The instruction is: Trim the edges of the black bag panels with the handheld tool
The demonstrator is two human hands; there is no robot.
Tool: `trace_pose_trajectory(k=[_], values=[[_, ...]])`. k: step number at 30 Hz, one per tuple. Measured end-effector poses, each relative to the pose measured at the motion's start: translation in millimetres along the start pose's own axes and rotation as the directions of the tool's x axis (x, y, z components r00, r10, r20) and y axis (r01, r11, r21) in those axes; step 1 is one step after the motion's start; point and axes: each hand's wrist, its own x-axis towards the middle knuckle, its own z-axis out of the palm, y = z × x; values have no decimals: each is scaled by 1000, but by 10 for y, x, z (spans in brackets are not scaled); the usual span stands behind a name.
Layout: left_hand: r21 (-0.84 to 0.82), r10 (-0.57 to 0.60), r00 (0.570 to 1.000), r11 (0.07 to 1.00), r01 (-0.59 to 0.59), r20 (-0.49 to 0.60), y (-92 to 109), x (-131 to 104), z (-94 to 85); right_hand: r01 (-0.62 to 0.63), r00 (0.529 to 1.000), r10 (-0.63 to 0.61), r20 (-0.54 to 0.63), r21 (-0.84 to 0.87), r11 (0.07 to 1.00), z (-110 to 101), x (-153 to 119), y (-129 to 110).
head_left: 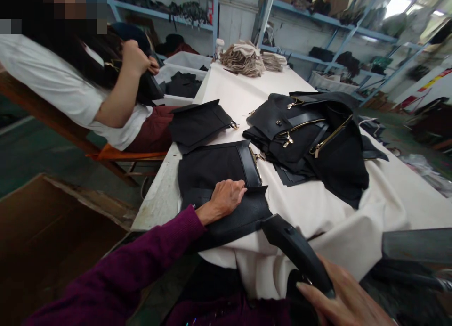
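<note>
In the head view, the black textured panel (pixel 240 215) lies at the lower centre of the frame, toward the near edge of the counter (pixel 157 206). The person's left grip (pixel 226 196) rests on it with curled fingers; whether they pinch its upper edge or merely press down cannot be told. The right grip (pixel 348 288), at the lower right, is closed around a black handheld tool (pixel 296 248), whose nose comes right up to the panel's right-hand corner.

That closeness looks like the main risk: a slip of the right wrist could scuff or mark the dark surface, and the left fingers are not far off should the nose swing leftward. The white cloth (pixel 328 241) is rumpled beneath the tool, so a fold could catch on it or drag the panel askew.

A black fabric piece with a gold zipper (pixel 212 163) lies partly under the panel's upper edge; a tug there might pull both out of line, and its metal pull could scratch whatever rubs against it. At the right of centre, the loose heap of black bags (pixel 339 151) may slump if the cloth is dragged. Anything pushed past the counter's left edge could drop toward the open cardboard box (pixel 63 222) at the lower left.
</note>
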Motion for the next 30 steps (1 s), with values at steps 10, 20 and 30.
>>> trace_pose_trajectory(k=[10,20,30], values=[[-14,21,1000,1000,-21,-3,30,-24,-21,-51,981,43,189,37,998,-20,244,-404],[-29,-9,1000,1000,9,-13,40,-59,-28,29,995,-29,94,1,1000,-237,197,-220],[-49,-7,1000,999,6,-11,17,-46,-25,-18,982,16,187,8,1000,52,140,-392]])
